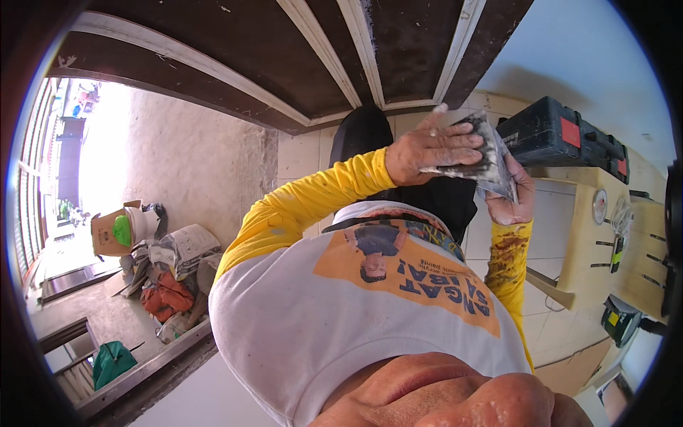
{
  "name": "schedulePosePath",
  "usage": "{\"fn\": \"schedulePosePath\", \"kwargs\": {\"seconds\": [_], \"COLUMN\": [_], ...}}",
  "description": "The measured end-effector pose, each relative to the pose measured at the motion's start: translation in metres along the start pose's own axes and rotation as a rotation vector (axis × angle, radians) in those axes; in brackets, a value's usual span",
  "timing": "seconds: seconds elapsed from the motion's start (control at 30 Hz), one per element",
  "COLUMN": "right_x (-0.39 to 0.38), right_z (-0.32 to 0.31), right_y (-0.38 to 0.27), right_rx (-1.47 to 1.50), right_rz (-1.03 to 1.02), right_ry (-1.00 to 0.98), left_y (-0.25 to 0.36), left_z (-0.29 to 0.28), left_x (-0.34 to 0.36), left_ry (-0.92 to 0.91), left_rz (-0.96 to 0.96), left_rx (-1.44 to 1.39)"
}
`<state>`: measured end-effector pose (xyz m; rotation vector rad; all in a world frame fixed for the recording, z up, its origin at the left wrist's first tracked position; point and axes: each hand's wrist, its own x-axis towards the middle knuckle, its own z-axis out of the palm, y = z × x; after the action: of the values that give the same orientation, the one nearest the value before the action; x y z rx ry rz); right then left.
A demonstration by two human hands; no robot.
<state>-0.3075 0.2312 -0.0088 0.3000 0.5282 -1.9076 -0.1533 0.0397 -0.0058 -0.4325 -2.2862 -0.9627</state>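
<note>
In both hands are flat, dusty dark and grey pieces [485, 162] smeared with white material, held above my lap; I cannot tell exactly what they are. My left hand [430, 153] lies over the top piece with fingers closed across it and dusty fingertips. My right hand [518, 199] grips the grey lower piece from the right side. Beneath them are my black-clad legs [359, 132], on a pale tiled floor. Yellow sleeves cover both forearms.
A dark brown panelled door [398, 50] stands ahead. To the right are a black hard case [533, 132], a cream plastic stool or chair [580, 220] with a cable, and a green-black tool [619, 317]. At left are a cardboard box [107, 231] and piled sacks and cloths [174, 292].
</note>
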Motion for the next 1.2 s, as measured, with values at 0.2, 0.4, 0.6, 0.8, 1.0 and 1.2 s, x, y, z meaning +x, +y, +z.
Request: {"fn": "schedulePosePath", "kwargs": {"seconds": [0.2,0.4,0.6,0.8,1.0,1.2], "right_x": [-0.031,-0.024,-0.01,0.002,-0.003,-0.003], "right_z": [0.053,0.088,0.065,0.014,0.029,0.038], "right_y": [-0.02,0.007,0.018,-0.013,0.042,0.039], "right_rx": [-0.363,-1.883,-2.169,-2.121,-1.612,-1.861], "right_rz": [-0.429,-1.108,-1.045,-0.813,-0.937,-1.078], "right_ry": [-0.612,-0.886,-0.767,-0.307,-0.198,-0.14], "left_y": [-0.022,0.001,0.01,-0.015,-0.011,-0.002], "left_z": [0.013,0.002,-0.005,-0.003,0.018,0.024], "left_x": [-0.047,-0.008,0.005,-0.011,0.005,0.014], "left_ry": [-0.141,0.516,0.583,0.76,0.685,0.703], "left_rz": [-0.219,-0.823,-0.971,-0.773,-0.524,-0.577], "left_rx": [0.024,-1.676,-1.791,-1.355,-0.651,-0.635]}}
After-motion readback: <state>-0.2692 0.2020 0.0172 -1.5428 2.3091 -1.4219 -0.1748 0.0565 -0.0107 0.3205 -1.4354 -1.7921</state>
